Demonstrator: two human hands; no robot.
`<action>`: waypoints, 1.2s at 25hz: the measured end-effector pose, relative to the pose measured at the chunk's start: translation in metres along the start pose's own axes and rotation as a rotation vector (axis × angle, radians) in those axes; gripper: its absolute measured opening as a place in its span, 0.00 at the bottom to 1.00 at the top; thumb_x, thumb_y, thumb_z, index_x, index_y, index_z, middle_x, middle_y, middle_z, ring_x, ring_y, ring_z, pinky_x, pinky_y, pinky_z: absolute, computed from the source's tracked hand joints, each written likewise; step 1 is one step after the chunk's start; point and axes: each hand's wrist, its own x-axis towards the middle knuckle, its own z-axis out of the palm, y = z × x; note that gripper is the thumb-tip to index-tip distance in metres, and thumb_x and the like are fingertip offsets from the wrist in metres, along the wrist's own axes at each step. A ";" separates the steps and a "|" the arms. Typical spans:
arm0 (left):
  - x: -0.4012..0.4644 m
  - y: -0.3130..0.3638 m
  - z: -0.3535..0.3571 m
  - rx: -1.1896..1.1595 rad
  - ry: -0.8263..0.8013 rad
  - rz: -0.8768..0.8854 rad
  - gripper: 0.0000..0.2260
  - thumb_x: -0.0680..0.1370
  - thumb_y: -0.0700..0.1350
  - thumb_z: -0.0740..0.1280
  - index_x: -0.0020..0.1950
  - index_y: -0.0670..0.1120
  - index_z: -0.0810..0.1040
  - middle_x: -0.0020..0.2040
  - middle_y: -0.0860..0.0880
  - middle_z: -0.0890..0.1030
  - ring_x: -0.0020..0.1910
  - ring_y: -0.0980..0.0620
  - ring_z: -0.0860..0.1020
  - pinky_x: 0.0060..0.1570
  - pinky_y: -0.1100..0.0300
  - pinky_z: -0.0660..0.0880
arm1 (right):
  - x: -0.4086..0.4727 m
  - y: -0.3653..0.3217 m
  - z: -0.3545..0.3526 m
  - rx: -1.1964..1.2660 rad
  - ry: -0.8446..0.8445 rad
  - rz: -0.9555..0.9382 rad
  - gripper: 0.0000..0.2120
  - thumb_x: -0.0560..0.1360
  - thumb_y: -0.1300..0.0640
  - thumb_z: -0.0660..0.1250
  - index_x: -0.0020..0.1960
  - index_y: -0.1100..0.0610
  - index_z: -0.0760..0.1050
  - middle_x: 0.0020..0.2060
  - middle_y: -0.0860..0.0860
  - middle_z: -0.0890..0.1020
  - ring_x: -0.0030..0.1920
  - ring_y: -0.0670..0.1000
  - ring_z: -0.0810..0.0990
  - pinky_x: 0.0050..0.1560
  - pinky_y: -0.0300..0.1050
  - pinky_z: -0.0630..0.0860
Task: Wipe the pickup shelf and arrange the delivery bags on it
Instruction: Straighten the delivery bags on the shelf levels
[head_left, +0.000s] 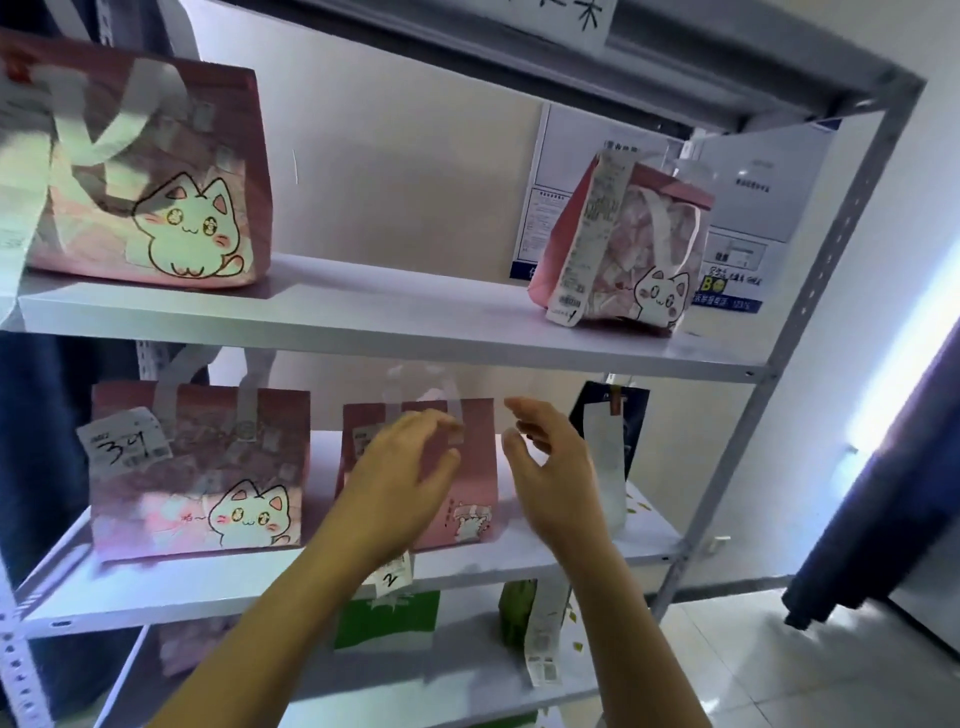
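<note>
A grey metal rack holds white shelves (395, 317). On the middle shelf (218, 577) a small pink bag (472, 478) stands between my hands. My left hand (400, 483) is in front of the bag's left part, fingers spread, and I cannot tell whether it touches it. Just right of the bag my right hand (550, 467) hovers with fingers apart and nothing in it. A bigger pink cat bag (197, 473) with a "3" receipt stands to the left. A dark bag (608, 421) with a long receipt stands to the right.
The upper shelf carries a large pink cat bag (156, 171) at the left and a smaller one (623, 244) at the right, with bare shelf between. Below are a green bag (387, 618), another green item (517, 613) and a hanging receipt. A dark curtain (883, 493) hangs at the right.
</note>
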 end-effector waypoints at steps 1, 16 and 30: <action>0.013 0.008 0.006 0.006 0.007 0.010 0.13 0.81 0.49 0.63 0.66 0.56 0.74 0.68 0.56 0.74 0.68 0.54 0.71 0.68 0.53 0.69 | 0.014 0.005 -0.012 0.016 0.018 -0.012 0.14 0.80 0.55 0.65 0.66 0.48 0.75 0.59 0.43 0.79 0.59 0.41 0.77 0.60 0.39 0.74; 0.226 0.078 0.091 -0.050 0.128 -0.014 0.24 0.80 0.47 0.65 0.75 0.54 0.63 0.73 0.53 0.71 0.69 0.51 0.71 0.67 0.53 0.70 | 0.255 0.122 -0.157 0.078 0.363 0.176 0.27 0.80 0.53 0.60 0.78 0.53 0.59 0.71 0.56 0.67 0.71 0.59 0.68 0.70 0.59 0.67; 0.271 0.049 0.077 -0.105 0.172 -0.169 0.21 0.79 0.45 0.64 0.71 0.51 0.64 0.57 0.54 0.78 0.50 0.55 0.79 0.51 0.59 0.76 | 0.304 0.141 -0.132 0.282 0.224 0.202 0.12 0.80 0.56 0.62 0.62 0.55 0.75 0.47 0.50 0.83 0.43 0.48 0.81 0.41 0.48 0.79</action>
